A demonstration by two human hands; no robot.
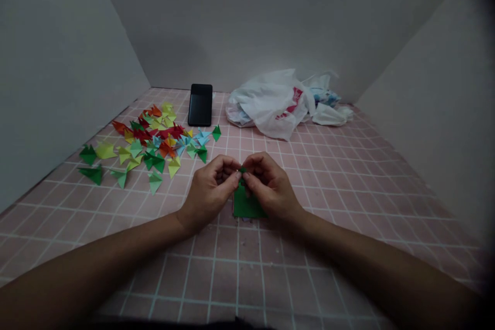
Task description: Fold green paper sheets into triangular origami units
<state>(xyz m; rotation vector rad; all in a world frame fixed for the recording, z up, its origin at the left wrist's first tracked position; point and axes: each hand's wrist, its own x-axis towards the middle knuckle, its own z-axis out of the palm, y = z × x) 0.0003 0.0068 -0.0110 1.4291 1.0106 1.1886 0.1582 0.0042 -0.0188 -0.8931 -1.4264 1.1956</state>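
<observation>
My left hand (211, 185) and my right hand (269, 181) meet at the middle of the table. Between their thumbs and forefingers they pinch a small folded piece of green paper (242, 169), mostly hidden by the fingertips. Below it lies a stack of square paper (247, 208) with a green sheet on top, partly covered by my right hand. To the left spreads a pile of small folded paper cranes (166, 148) in green, yellow, red, orange and light blue.
A black phone-like device (200, 105) is at the back, left of centre. Beside it a crumpled white plastic bag (270, 100) with red print rests near the wall, and a blue-and-white pack (325, 97) lies further right. Pale walls enclose the pink checked tablecloth (348, 180).
</observation>
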